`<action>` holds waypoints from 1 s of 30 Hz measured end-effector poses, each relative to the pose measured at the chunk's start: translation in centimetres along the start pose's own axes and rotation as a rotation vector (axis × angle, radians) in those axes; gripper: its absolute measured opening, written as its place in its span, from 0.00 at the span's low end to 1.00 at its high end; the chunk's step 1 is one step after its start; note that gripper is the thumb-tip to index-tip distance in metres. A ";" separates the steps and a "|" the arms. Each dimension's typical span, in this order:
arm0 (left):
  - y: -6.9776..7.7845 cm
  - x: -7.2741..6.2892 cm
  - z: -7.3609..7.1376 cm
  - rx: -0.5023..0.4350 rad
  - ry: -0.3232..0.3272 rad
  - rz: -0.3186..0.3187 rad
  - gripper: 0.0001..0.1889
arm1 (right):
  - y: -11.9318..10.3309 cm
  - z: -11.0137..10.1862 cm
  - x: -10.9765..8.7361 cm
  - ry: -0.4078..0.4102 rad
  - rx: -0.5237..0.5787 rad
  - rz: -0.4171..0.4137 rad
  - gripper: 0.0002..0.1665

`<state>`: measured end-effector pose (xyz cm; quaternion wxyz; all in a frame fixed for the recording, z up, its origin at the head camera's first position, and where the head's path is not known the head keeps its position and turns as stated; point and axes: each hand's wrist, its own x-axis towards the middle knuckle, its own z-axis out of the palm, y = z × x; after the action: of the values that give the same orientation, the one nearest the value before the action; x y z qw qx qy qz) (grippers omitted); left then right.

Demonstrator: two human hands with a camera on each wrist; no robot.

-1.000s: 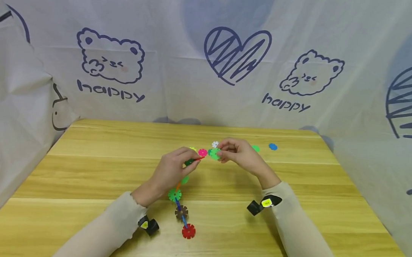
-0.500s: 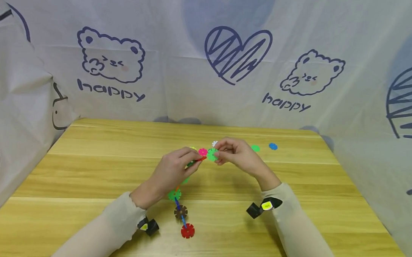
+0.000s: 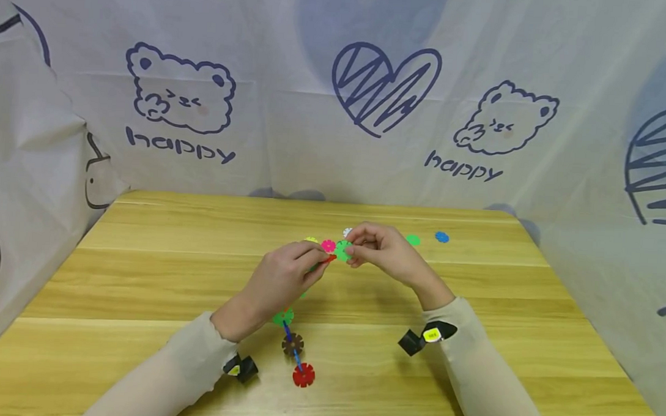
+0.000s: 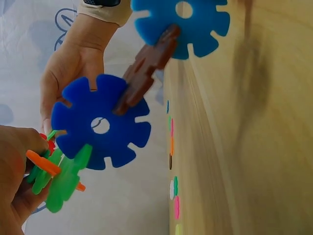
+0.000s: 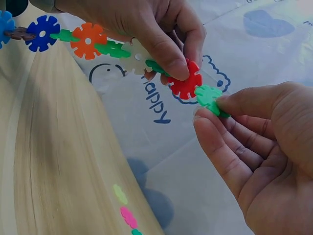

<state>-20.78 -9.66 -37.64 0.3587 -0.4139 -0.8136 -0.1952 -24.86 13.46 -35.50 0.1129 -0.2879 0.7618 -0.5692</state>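
Head cam: 2 hands up over counter (image 3: pixel 471 360), fingertips close. L hand (image 3: pixel 287 270) pinching 1 red disc (image 3: pixel 331 257), one end of notched-disc chain (image 3: pixel 291 342); R hand (image 3: pixel 383 249) pinching 1 lt-green disc (image 3: pixel 342 251) right by it. Chain runs from under L hand twd near edge, 5 discs in plain sight: 1 green disc (image 3: pixel 283 317), 1 dk-blue disc (image 3: pixel 287 330) edge-on, 1 brown disc (image 3: pixel 294 346), 1 lt-blue disc (image 3: pixel 298 359) edge-on, 1 tail red disc (image 3: pixel 304 375). Loose on counter: 1 yellow disc (image 3: pixel 311 239), 1 pink disc (image 3: pixel 328 246), 1 white disc (image 3: pixel 347 232) (pt hid), 1 loose green disc (image 3: pixel 413 240), 1 loose blue disc (image 3: pixel 442 237). Backdrop cloth (image 3: pixel 291 133): 2 bears, 1 whole heart + pt of another at R. L wrist cam: chain big & close, lt-blue cut off at top, then brown, dk-blue, green, 1 orange disc (image 4: pixel 41 163) crossing the green; more bits bunched at L fingers, count unclear. Approx 9 colored slivers edge-on along counter. R wrist cam: chain = 9 discs, L to R: 1 lt-blue, 1 brown, 1 dk-blue, 1 green, 1 orange, 1 green, 1 off-white disc (image 5: pixel 132 51), 1 green, 1 red in L pinch. Lt-green in R thumb/finger pinch, at red's edge; slotted or just touching, can't tell.
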 end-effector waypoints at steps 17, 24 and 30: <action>1.0 0.5 -1.5 0.072 0.056 0.069 0.08 | -2.1 0.2 -0.8 -0.005 -0.034 -0.057 0.06; 1.4 0.6 -1.7 0.077 0.111 0.105 0.08 | -2.9 0.3 -1.2 0.010 -0.077 -0.090 0.04; 1.8 0.6 -1.7 0.055 0.163 0.117 0.06 | -3.3 0.6 -1.6 0.026 -0.038 -0.103 0.02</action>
<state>-18.82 -9.30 -36.04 0.4456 -0.4334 -0.7613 -0.1846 -22.26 13.25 -32.87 0.0684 -0.3214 0.7580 -0.5634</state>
